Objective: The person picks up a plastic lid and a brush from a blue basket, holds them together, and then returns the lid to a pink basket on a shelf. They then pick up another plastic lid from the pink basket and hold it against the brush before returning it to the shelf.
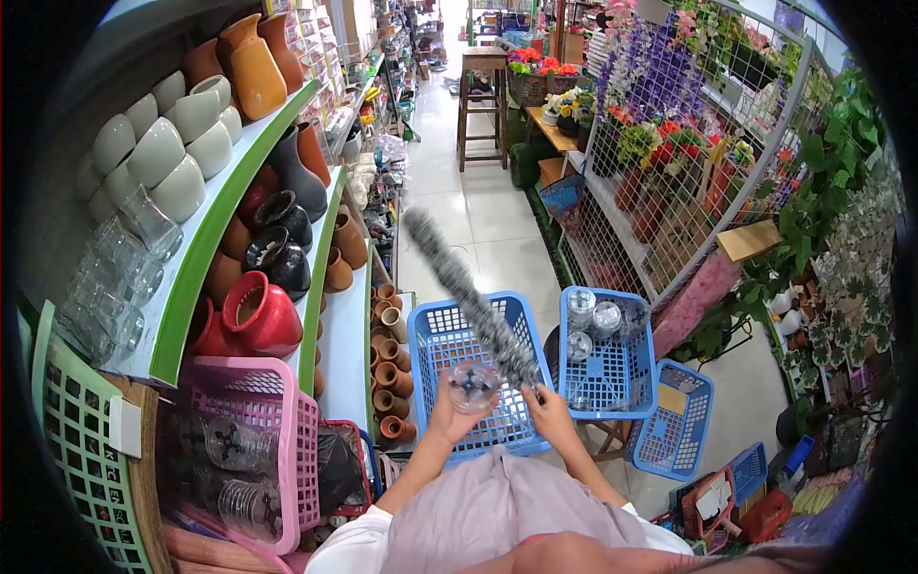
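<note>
My left hand point(451, 415) is wrapped around a clear round glass container point(473, 386) with a dark pattern. In my right hand point(550, 413) is the lower end of a long fluffy grey duster point(461, 287), which slants up and away to the left. Both hands are over the near part of a large blue plastic basket point(421, 308). Just right of it, a second blue basket point(608, 414) holds several clear glass containers point(606, 319) at its far end.
A third blue basket point(703, 426) sits lower, to the right. At left, shelves point(206, 234) carry white pots point(170, 153), a red vase point(263, 311) and terracotta pots point(387, 375). A pink basket point(301, 459) contains glassware. Ahead stand a wooden stool point(483, 62) and a wire rack point(688, 163) with flowers.
</note>
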The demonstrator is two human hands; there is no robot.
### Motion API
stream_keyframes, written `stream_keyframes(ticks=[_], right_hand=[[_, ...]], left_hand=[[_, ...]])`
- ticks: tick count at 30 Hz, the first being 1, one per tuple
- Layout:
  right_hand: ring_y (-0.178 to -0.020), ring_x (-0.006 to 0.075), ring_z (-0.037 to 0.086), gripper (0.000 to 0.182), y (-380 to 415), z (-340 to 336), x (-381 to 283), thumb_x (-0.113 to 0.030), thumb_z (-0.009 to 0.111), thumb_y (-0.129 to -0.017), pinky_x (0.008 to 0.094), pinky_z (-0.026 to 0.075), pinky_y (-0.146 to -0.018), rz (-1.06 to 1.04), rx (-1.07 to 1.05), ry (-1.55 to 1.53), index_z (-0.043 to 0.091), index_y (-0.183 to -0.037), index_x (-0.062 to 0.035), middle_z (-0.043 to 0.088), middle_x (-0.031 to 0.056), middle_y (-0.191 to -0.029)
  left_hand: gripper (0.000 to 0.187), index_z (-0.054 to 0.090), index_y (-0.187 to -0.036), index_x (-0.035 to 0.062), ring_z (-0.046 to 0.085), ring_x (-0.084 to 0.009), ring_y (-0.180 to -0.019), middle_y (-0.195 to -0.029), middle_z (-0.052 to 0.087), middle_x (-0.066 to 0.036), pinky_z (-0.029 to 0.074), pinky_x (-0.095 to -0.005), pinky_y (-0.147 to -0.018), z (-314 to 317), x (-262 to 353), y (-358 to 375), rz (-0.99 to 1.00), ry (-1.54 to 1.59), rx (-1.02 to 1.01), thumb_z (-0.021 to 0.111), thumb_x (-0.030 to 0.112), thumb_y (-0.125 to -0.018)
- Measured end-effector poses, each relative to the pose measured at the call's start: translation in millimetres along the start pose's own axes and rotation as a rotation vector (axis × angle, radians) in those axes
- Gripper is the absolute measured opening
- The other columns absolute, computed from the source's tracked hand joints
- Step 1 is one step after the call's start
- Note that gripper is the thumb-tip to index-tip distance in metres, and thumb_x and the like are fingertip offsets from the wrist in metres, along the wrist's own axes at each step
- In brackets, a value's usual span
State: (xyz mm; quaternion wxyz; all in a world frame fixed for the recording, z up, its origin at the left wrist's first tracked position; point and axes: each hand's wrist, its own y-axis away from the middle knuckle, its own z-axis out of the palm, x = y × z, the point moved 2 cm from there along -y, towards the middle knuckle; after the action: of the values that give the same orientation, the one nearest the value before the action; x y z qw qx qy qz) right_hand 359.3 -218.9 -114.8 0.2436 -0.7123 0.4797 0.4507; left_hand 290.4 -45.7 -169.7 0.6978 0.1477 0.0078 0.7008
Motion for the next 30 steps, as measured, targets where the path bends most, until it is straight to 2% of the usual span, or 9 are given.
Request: stream_keyframes(ticks=[2, 6, 9, 12, 19, 21, 25, 26, 30], right_hand=[[-0.053, 0.0358, 0.052, 0.047, 14.7, -5.8, 0.4, -0.047, 0.056, -0.085, 0.042, 0.04, -0.051, 0.006, -0.13, 0.209, 0.058, -0.074, -0.0017, 0.055, 0.0182, -0.057], [-0.056, 0.036, 0.058, 0.049, 29.4, -14.1, 12.5, -0.053, 0.056, -0.082, 0.0426, 0.042, -0.052, -0.065, -0.175, 0.378, 0.061, -0.078, -0.0039, 0.057, 0.0166, -0.058], [-0.059, 0.0355, 0.06, 0.049, 33.3, -14.2, 25.6, -0.055, 0.057, -0.08, 0.0424, 0.045, -0.054, 0.072, -0.071, 0.395, 0.065, -0.082, -0.0067, 0.059, 0.0164, -0.06], [-0.058, 0.0346, 0.061, 0.049, 45.5, -9.4, 28.0, -0.057, 0.055, -0.08, 0.0431, 0.047, -0.054, -0.155, -0.116, 0.494, 0.063, -0.075, -0.0093, 0.059, 0.0149, -0.056], [-0.058, 0.0353, 0.061, 0.048, 35.3, -27.6, 29.8, -0.056, 0.056, -0.079, 0.0425, 0.047, -0.053, -0.067, -0.025, 0.421, 0.064, -0.077, -0.0095, 0.059, 0.0152, -0.057], [-0.058, 0.0349, 0.061, 0.048, 41.1, -31.4, 29.2, -0.057, 0.056, -0.079, 0.0427, 0.046, -0.053, -0.255, -0.182, 0.511, 0.064, -0.078, -0.0091, 0.059, 0.0156, -0.057], [-0.057, 0.0345, 0.06, 0.051, 26.0, -57.1, 38.5, -0.058, 0.056, -0.079, 0.0428, 0.045, -0.052, -0.062, -0.034, 0.46, 0.064, -0.079, -0.0077, 0.059, 0.0159, -0.057], [-0.053, 0.0358, 0.057, 0.048, 25.8, -62.3, 36.3, -0.053, 0.06, -0.079, 0.0423, 0.043, -0.049, -0.075, 0.057, 0.424, 0.058, -0.07, -0.0052, 0.056, 0.0163, -0.054], [-0.053, 0.0366, 0.056, 0.049, 47.8, -74.1, 40.0, -0.054, 0.059, -0.079, 0.0427, 0.042, -0.049, -0.273, -0.087, 0.412, 0.061, -0.074, -0.0054, 0.055, 0.0163, -0.054]], left_hand=[[0.074, 0.044, -0.126, 0.0153, 0.047, -0.0345, -0.114, -0.125, 0.05, -0.016, 0.038, -0.0543, -0.095, 4.1, 13.4, -6.7, 0.109, 0.079, 0.09, 0.04, 0.072, -0.079], [0.073, 0.047, -0.124, 0.0159, 0.048, -0.0315, -0.113, -0.122, 0.052, -0.015, 0.039, -0.0506, -0.095, 16.5, 22.8, -6.9, 0.19, 0.027, 0.055, 0.034, 0.073, -0.08], [0.068, 0.049, -0.122, 0.0162, 0.05, -0.0308, -0.111, -0.121, 0.053, -0.015, 0.04, -0.0514, -0.093, 18.0, 11.9, -6.4, 0.172, -0.034, 0.152, 0.036, 0.069, -0.082], [0.061, 0.051, -0.119, 0.0157, 0.05, -0.0308, -0.111, -0.12, 0.053, -0.015, 0.041, -0.0492, -0.093, 13.7, 7.9, -10.4, 0.17, 0.024, -0.013, 0.035, 0.063, -0.085], [0.055, 0.05, -0.121, 0.0132, 0.051, -0.0362, -0.11, -0.123, 0.051, -0.016, 0.041, -0.0498, -0.094, 11.4, -10.3, -16.6, 0.194, -0.014, 0.028, 0.038, 0.056, -0.088], [0.052, 0.05, -0.121, 0.0154, 0.049, -0.0403, -0.11, -0.122, 0.051, -0.016, 0.042, -0.0504, -0.092, 24.0, -11.2, -11.9, 0.12, 0.132, -0.098, 0.043, 0.055, -0.087], [0.049, 0.052, -0.119, 0.0164, 0.05, -0.0366, -0.109, -0.12, 0.052, -0.015, 0.043, -0.0523, -0.09, 28.7, -26.9, -12.3, 0.165, -0.07, 0.06, 0.045, 0.052, -0.087], [0.051, 0.051, -0.12, 0.0155, 0.051, -0.035, -0.11, -0.122, 0.051, -0.016, 0.043, -0.0518, -0.091, 26.2, -34.4, -13.5, 0.162, -0.072, 0.145, 0.045, 0.053, -0.087], [0.052, 0.048, -0.124, 0.0155, 0.05, -0.0384, -0.111, -0.125, 0.05, -0.017, 0.041, -0.0538, -0.092, 41.5, -65.0, -20.1, 0.162, 0.032, -0.06, 0.042, 0.053, -0.088]])
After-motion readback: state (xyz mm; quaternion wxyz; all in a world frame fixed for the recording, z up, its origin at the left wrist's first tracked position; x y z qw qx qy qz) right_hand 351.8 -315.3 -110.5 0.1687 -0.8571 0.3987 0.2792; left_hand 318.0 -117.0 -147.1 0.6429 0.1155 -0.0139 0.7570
